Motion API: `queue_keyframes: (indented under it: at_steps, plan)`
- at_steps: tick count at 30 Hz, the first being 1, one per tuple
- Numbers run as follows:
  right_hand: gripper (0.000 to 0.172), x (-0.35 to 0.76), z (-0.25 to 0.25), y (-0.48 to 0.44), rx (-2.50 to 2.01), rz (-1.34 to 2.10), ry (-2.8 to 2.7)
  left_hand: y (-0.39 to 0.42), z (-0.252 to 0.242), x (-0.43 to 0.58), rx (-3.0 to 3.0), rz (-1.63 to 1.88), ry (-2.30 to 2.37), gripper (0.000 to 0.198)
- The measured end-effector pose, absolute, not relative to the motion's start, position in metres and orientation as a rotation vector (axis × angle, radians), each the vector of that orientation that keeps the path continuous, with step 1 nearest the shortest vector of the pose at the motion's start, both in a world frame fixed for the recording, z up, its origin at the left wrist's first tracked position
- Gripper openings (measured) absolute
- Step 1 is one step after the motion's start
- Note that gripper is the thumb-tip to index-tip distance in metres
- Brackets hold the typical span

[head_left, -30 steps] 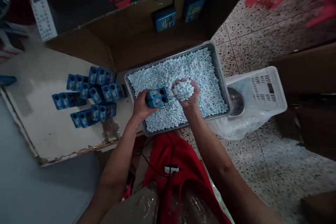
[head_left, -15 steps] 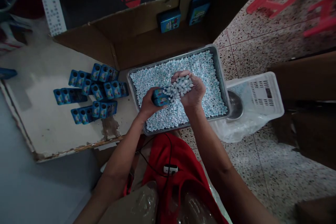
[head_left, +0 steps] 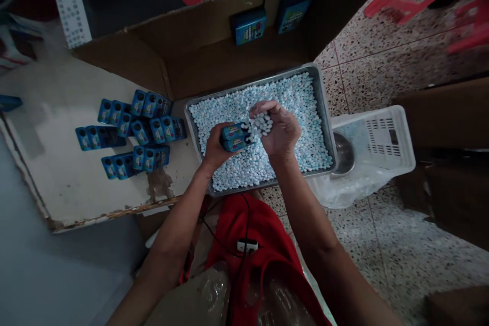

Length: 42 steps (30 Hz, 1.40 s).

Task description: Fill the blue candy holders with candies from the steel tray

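My left hand (head_left: 214,150) grips two small blue boxes (head_left: 234,136) stacked together, their round openings facing right. My right hand (head_left: 278,131) is cupped round a handful of pale blue-white pellets (head_left: 262,123) and tilts them against the boxes' openings. Both hands hover over a metal tray (head_left: 327,127) filled with the same pellets (head_left: 298,102).
Several more blue boxes (head_left: 132,132) lie in rows on a worn white board (head_left: 64,173) to the left. An open cardboard carton (head_left: 198,56) with two blue boxes (head_left: 249,25) stands behind. A white basket (head_left: 382,137) and metal bowl (head_left: 343,153) sit on the terrazzo floor at right.
My right hand has moved left from above the tray and tipped its pellets against the boxes' openings. It now holds fewer pellets than before. My left hand has stayed nearly still.
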State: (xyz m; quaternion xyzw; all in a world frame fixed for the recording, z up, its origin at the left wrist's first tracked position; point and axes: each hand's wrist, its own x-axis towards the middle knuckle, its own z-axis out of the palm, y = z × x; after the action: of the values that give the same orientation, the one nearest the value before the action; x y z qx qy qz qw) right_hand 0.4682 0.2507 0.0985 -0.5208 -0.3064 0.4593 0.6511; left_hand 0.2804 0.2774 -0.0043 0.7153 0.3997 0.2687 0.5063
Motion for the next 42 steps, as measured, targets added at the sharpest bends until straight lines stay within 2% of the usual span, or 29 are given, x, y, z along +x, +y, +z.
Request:
queue_keyframes:
  at_steps: [6,13,19,22,26,31,37,39,42]
  plan:
    - [0.051,0.463,0.090,0.252,-1.081,1.077,-0.699,0.281,-0.011,0.282,1.657,0.765,0.994,0.077]
    - [0.042,0.458,0.085,0.236,-0.972,1.099,-0.787,0.286,-0.022,0.275,1.540,0.805,1.046,0.084]
    - [0.037,0.514,0.032,0.258,-1.525,0.753,-1.221,0.292,-0.017,0.239,1.285,0.711,0.939,0.092]
    - [0.047,0.533,-0.010,0.287,-1.740,0.558,-1.532,0.293,-0.013,0.228,1.265,0.655,0.840,0.091]
    - [0.056,0.526,-0.045,0.294,-1.882,0.420,-1.631,0.295,-0.026,0.237,1.252,0.624,0.793,0.111]
    - [0.055,0.502,-0.042,0.268,-1.787,0.564,-1.291,0.295,-0.048,0.273,1.084,0.579,0.759,0.128]
    - [0.034,0.488,-0.032,0.256,-1.533,1.012,-0.526,0.291,-0.027,0.296,1.047,0.448,0.672,0.143]
    - [0.033,0.487,-0.030,0.254,-1.386,1.166,-0.273,0.291,-0.012,0.297,1.161,0.435,0.628,0.138]
    - [0.031,0.488,-0.022,0.252,-1.182,1.296,0.007,0.292,0.007,0.290,1.459,0.533,0.640,0.105]
